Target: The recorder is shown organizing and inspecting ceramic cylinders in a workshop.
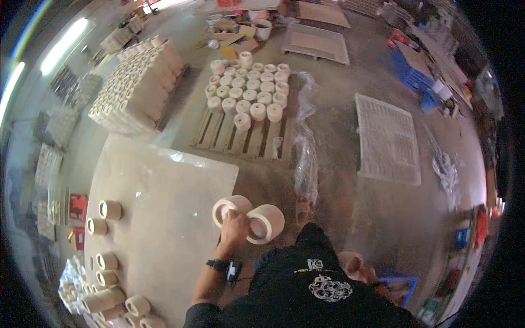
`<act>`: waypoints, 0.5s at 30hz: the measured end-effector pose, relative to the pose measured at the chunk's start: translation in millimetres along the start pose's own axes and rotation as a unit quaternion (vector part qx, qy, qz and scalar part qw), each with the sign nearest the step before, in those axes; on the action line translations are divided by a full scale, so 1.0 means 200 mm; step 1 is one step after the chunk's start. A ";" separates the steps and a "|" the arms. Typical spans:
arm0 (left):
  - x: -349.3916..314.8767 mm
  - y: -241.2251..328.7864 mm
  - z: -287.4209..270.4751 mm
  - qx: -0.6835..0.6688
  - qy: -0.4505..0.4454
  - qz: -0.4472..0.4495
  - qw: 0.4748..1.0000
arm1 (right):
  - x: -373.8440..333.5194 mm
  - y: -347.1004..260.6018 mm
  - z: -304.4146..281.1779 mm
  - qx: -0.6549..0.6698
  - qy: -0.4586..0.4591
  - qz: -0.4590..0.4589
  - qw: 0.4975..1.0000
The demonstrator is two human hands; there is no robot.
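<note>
My left hand (pixel 235 228) is closed over the touching rims of two thick-walled, cream-coloured hollow cylinders, its fingers reaching inside. One cylinder (pixel 240 202) is on the left, and the other cylinder (pixel 274 221) leans beside it on the right. Both are off the edge of the pale tabletop, tilted with their openings toward me. Low on my right side, my right hand (pixel 367 273) is closed on a similar pinkish hollow cylinder (pixel 348 259), partly hidden by my black shirt and in shadow. A dark watch-like band is around my left wrist.
On the pale table (pixel 164 218), several loose cylinders (pixel 110 210) line the left edge, near a plastic bag (pixel 71 284). Ahead, a wooden pallet (pixel 219 134) bears rows of cylinders; a taller stack (pixel 142 87) stands left. Plastic wrap (pixel 305 147) and a flat slatted panel (pixel 387 139) lie rightward.
</note>
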State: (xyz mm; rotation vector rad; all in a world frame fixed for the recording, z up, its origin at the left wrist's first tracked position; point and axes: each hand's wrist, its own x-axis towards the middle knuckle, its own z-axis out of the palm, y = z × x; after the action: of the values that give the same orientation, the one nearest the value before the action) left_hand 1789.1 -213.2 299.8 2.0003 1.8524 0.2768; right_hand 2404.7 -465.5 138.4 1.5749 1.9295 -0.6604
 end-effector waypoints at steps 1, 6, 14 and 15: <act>0.03 -0.01 0.00 0.006 0.002 -0.013 1.000 | 0.14 0.11 -0.04 -0.030 -0.034 -0.034 0.998; 0.17 -0.14 0.03 -0.030 0.117 -0.139 0.983 | 0.77 0.65 -0.46 0.020 0.151 -0.142 0.978; 0.33 -0.11 -0.18 -0.013 0.118 -0.328 0.937 | 1.57 0.25 -2.23 0.075 0.124 0.026 0.989; 0.36 -0.11 -0.20 0.001 0.097 -0.354 0.930 | 1.60 0.17 -2.39 0.002 0.170 -0.011 0.985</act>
State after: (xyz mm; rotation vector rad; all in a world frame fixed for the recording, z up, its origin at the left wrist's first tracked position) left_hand 1760.2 -134.1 317.8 1.2074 2.5461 0.2567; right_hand 2335.4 93.9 262.1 1.7622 2.1919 -0.4248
